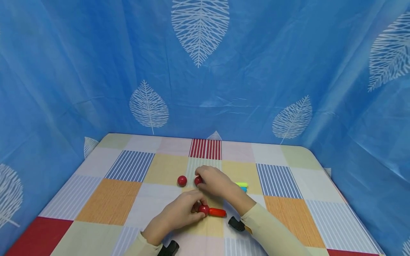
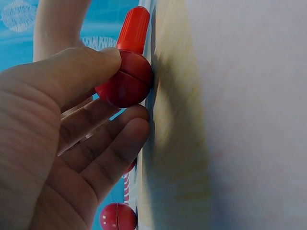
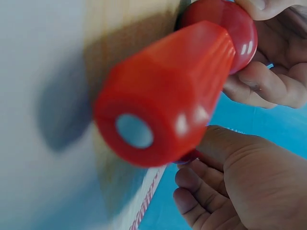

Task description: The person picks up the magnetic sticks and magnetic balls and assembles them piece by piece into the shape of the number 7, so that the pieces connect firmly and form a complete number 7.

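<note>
Left hand (image 1: pixel 183 210) pinches glossy dark-red ball (image 1: pixel 204 210) touching red ridged plastic stick (image 1: pixel 218 212) | right hand (image 1: pixel 214 180) pinches second dark-red ball (image 1: pixel 198 180) beyond stick, finger-hidden partly | beyond-right of stick: yellow-green bar (image 1: pixel 242 184), blue bar (image 1: pixel 244 189), perhaps plastic, forearm-obscured

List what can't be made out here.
Head view: full length of the yellow piece and blue piece, behind the right forearm.
Left wrist view: bottom of the loose ball, cut off by the lower edge.
Right wrist view: most of the ball in the right hand, behind the red piece and that hand.
</note>
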A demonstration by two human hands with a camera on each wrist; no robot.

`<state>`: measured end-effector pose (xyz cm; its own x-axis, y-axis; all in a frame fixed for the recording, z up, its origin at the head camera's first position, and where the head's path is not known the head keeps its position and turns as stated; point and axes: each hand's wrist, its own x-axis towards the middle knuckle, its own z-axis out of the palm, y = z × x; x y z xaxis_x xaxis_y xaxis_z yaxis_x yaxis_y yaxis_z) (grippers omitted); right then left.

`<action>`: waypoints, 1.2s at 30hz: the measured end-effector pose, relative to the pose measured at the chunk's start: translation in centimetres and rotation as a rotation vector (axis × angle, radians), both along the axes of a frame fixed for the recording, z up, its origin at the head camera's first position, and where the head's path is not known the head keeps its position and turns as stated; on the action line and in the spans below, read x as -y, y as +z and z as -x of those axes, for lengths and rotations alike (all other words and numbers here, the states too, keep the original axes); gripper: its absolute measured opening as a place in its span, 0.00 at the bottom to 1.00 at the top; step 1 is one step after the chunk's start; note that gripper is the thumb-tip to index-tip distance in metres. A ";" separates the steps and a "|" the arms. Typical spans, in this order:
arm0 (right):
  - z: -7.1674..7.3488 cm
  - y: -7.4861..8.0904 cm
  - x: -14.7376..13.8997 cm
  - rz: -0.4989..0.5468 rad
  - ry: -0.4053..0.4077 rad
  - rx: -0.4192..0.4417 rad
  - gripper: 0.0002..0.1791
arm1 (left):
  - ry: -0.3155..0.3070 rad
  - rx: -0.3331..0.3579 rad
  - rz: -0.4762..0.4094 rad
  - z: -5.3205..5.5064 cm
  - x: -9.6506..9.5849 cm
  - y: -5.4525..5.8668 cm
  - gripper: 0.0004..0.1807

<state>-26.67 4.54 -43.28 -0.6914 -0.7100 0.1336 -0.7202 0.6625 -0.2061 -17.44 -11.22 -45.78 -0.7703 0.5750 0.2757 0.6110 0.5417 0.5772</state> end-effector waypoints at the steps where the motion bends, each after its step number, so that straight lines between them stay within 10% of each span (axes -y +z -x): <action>1: -0.1 0.0 -0.2 -0.006 0.004 -0.006 0.13 | -0.001 0.000 -0.003 0.0 0.0 0.0 0.12; 36: -4.8 0.6 -7.1 0.076 0.019 -0.048 0.09 | 0.019 0.058 -0.028 -0.4 -0.3 -0.2 0.11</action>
<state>-21.87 11.65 -42.73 -0.6695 -0.7093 0.2207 -0.7426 0.6324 -0.2202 -17.06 -10.89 -45.96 -0.7961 0.5526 0.2466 0.5660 0.5359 0.6264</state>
